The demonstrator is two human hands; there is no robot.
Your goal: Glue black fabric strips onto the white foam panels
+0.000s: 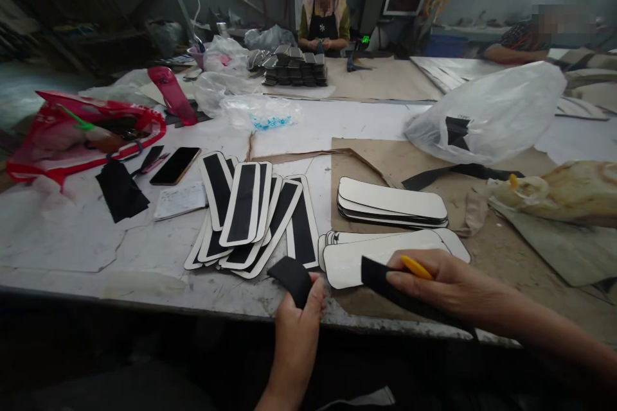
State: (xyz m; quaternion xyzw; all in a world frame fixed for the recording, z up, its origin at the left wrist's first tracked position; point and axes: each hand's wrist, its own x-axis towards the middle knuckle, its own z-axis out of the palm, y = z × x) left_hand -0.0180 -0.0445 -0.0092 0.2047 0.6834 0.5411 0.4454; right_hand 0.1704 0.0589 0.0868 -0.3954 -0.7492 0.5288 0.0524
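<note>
My left hand (299, 313) is closed on a black strip (292, 277) at the table's front edge, its free end curling to the left. Farther right, my right hand (429, 276) grips a longer black strip (378, 279) and a yellow tool (416, 267). That strip trails back under the wrist. Beneath and just behind my right hand lie white rounded panels (347, 264), fanned out. Another stack of white panels (391, 199) sits behind them. To the left, white-edged panels with black centres (241, 205) overlap in a loose pile.
A phone (175, 166), a notepad (180, 200) and black pieces (121, 189) lie at the left, near a red bag (91, 141). A clear plastic bag (486, 112) and a yellowish wrapped bundle (569, 192) are at the right. Two people are across the table.
</note>
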